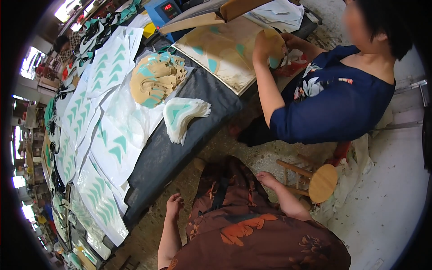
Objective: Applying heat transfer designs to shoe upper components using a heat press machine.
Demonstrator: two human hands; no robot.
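Both my hands hang free at my sides, away from the table. My left hand (pixel 174 205) is near the table's front edge, its fingers loosely bent and nothing visible in them. My right hand (pixel 268 179) is beside my brown flowered dress, fingers loosely extended and holding nothing I can see. Nearest on the dark-covered table (pixel 198 130) lies a fanned stack of white pieces with green shapes (pixel 183 116). Behind it rests a round, layered pile of tan and turquoise cut pieces (pixel 157 80). White sheets with green chevron shapes (pixel 118 144) spread over the left side.
A person in a dark blue top (pixel 333 99) stands at right, holding a tan piece (pixel 273 42) over a hinged machine's flat plate (pixel 225 56). A blue control box (pixel 163 13) stands behind. At right is a round-seated wooden stool (pixel 323 183).
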